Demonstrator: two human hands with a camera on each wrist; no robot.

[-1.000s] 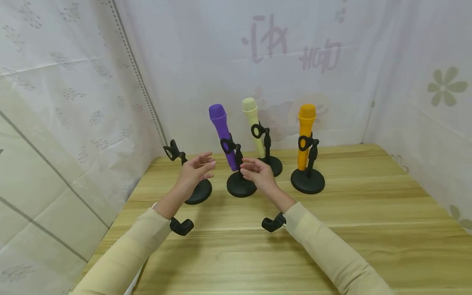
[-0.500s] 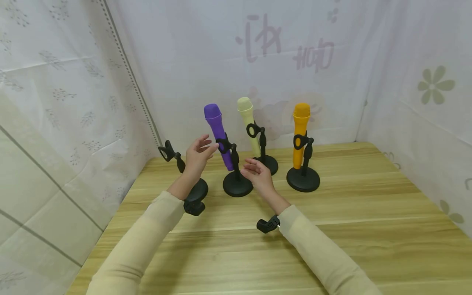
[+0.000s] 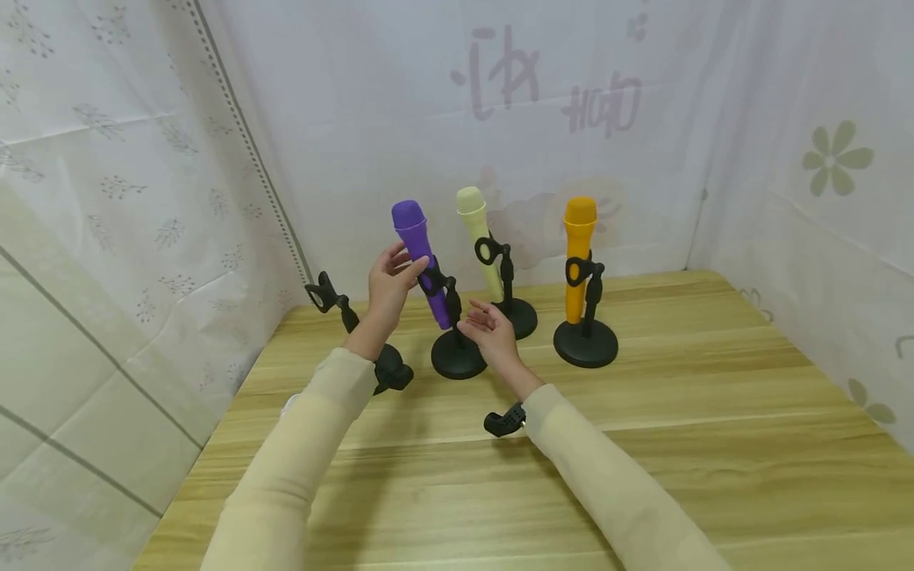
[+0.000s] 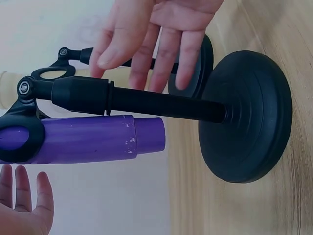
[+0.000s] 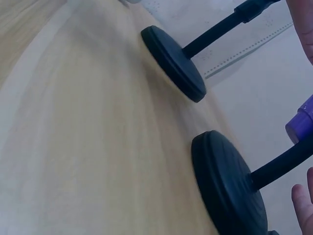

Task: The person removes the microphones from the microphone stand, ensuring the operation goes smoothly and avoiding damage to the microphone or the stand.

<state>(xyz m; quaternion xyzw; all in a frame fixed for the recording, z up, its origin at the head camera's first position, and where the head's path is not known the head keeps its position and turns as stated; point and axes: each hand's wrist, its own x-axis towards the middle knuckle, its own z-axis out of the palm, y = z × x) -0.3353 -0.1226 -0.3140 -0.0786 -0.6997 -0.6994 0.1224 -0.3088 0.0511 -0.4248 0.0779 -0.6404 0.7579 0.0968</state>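
A purple microphone (image 3: 420,258) leans in the clip of a black stand (image 3: 458,358). My left hand (image 3: 389,284) is at the microphone's left side, thumb toward the front of the handle. In the left wrist view its fingers (image 4: 23,188) are extended, just short of the purple handle (image 4: 93,142); whether the thumb touches is hidden there. My right hand (image 3: 494,333) is beside this stand's pole, fingers loosely extended and holding nothing. In the left wrist view that hand (image 4: 161,34) hangs beside the pole (image 4: 166,104).
A pale yellow microphone (image 3: 474,218) in its stand (image 3: 517,319) is behind to the right. An orange microphone (image 3: 579,238) leans in another stand (image 3: 585,345). A stand with a bare clip (image 3: 323,293) is at left, partly hidden by my left arm. Printed curtains border the wooden table (image 3: 678,396).
My left hand has moved up, forward and right, from near the bare-clip stand to the purple microphone. The right hand has stayed near the pole. The head view has shifted slightly.
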